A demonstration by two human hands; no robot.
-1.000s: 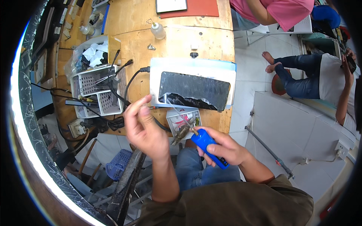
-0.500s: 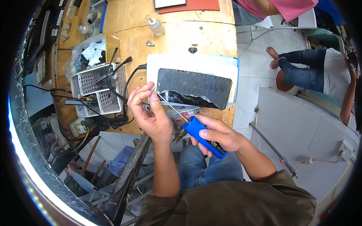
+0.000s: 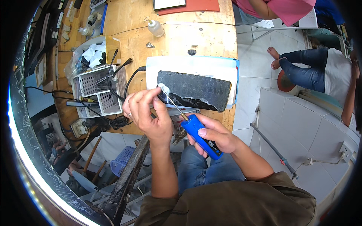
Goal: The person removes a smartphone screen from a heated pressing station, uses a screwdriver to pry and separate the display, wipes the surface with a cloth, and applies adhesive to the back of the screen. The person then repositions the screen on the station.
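My right hand (image 3: 215, 137) is closed around a blue handheld tool (image 3: 198, 130) with a long metal shaft (image 3: 174, 103) reaching toward the left end of a dark phone-sized panel (image 3: 200, 88). The panel lies on a white flat-topped device (image 3: 188, 63), its lower part glossy black below a pale, ragged band (image 3: 169, 90) of peeled layer. My left hand (image 3: 149, 116) has its fingers half bent, thumb and index slightly apart with nothing visible between them, the fingertips at the panel's left end beside the shaft's tip, whose contact I cannot make out.
The wooden bench (image 3: 173, 41) holds a small bottle (image 3: 156, 28), white baskets (image 3: 90, 83) with tools, black cables (image 3: 130, 79), a box of rags (image 3: 94, 52) and a red mat (image 3: 203, 5). A person in pink (image 3: 286, 11) and another person (image 3: 335, 75) are at right.
My left hand has moved up and slightly right to the panel's left end. The blue tool has risen and shifted left. The pale band at that end now reaches higher.
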